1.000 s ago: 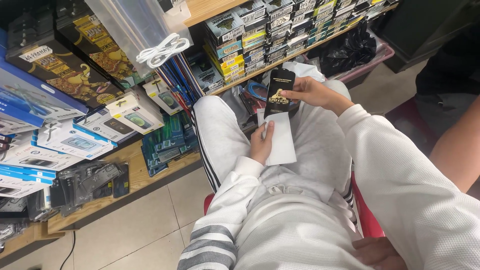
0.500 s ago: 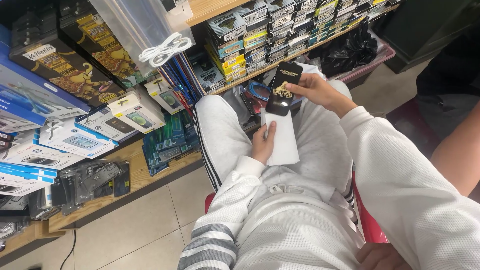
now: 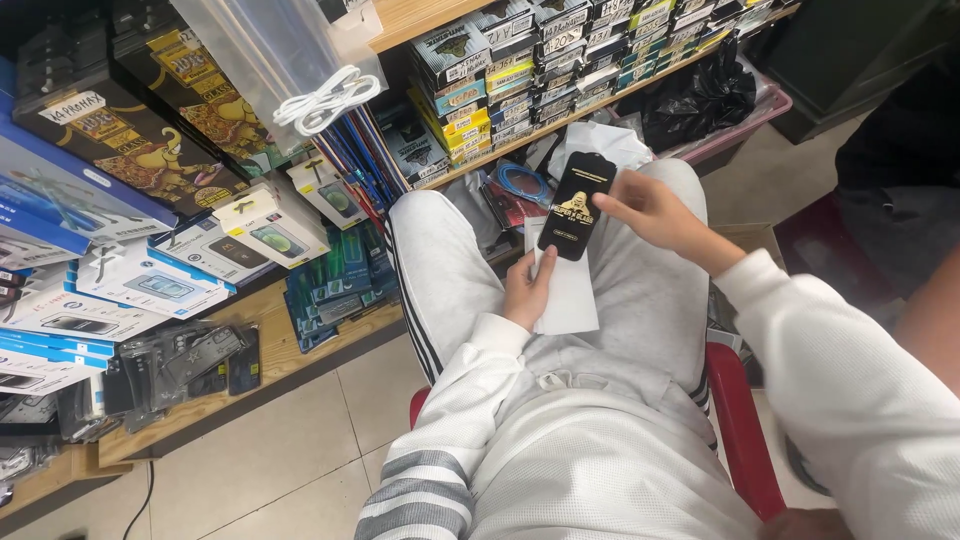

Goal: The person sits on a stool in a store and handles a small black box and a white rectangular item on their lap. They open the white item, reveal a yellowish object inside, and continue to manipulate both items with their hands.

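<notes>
I sit on a red stool (image 3: 738,420) with my legs in light grey trousers. My right hand (image 3: 650,208) holds a flat black packet with gold print (image 3: 576,205) by its right edge, tilted upright above my lap. My left hand (image 3: 528,288) grips a flat white sleeve (image 3: 567,295) that rests on my lap, just below the black packet. The packet's lower end overlaps the sleeve's top.
Wooden shelves (image 3: 290,345) in front hold stacked phone-accessory boxes (image 3: 150,285), dark cases (image 3: 180,365) and a coiled white cable (image 3: 325,98). A black plastic bag (image 3: 700,100) lies at the back right. Another person's arm (image 3: 930,330) shows at the right edge. Tiled floor (image 3: 270,450) lies below left.
The black packet in my right hand has tilted and come down closer to the white sleeve. My left hand stays on the sleeve.
</notes>
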